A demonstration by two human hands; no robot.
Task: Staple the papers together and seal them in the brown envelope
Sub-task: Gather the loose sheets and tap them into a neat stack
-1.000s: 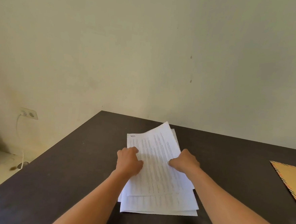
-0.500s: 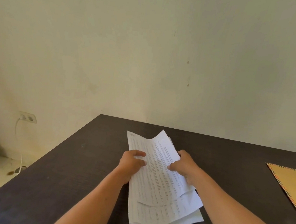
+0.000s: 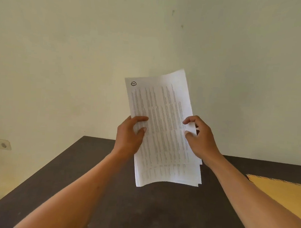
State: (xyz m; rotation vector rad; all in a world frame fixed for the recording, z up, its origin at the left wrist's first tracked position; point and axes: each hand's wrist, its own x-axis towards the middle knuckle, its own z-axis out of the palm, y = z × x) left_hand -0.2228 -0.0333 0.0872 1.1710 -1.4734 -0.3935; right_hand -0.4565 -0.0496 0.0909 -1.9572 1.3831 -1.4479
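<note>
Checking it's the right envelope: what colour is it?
Yellowish-brown envelope with a dark-striped border, seen in the head view.

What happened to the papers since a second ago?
Both hands lifted the papers off the dark table and now hold them up, the left hand on the left edge, the right hand on the right edge. Before, the stack lay flat under the hands. The brown envelope stayed on the table at the right.

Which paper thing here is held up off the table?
The white printed papers, gripped by the left hand and right hand. The brown envelope lies flat on the dark table at right.
</note>
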